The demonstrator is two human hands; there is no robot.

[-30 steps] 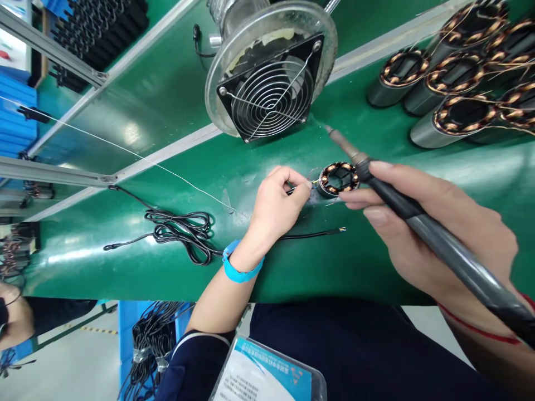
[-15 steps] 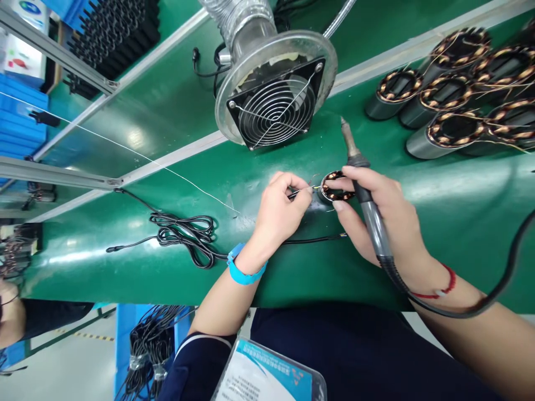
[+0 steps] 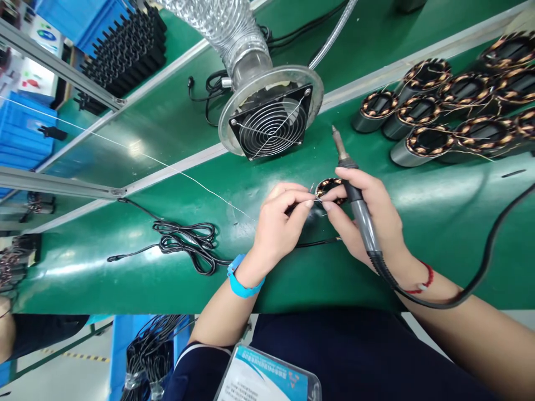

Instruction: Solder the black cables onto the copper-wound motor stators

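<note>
My left hand (image 3: 278, 223) is closed in a pinch on a thin wire (image 3: 316, 200) beside a stator with copper windings (image 3: 330, 184). The soldering iron (image 3: 363, 214) lies in my right hand (image 3: 382, 217), its tip pointing up and away from me. My right thumb and a finger also meet at the wire, close to my left fingertips. My fingers partly hide the stator, which sits on the green bench. Below my hands a black cable end (image 3: 320, 243) lies on the bench. Solder wire (image 3: 204, 188) runs from the upper left towards my left hand.
A fume extractor fan (image 3: 271, 131) on a foil duct (image 3: 225, 28) stands beyond my hands. Several wound stators (image 3: 430, 142) are grouped at the right. A coiled black cable (image 3: 186, 239) lies at left. The iron's cord (image 3: 487, 262) loops over my right forearm.
My right thumb and finger have moved left and closed in at the wire, meeting my left fingertips. The soldering iron has shifted slightly left with the hand. The camera view has shifted a little.
</note>
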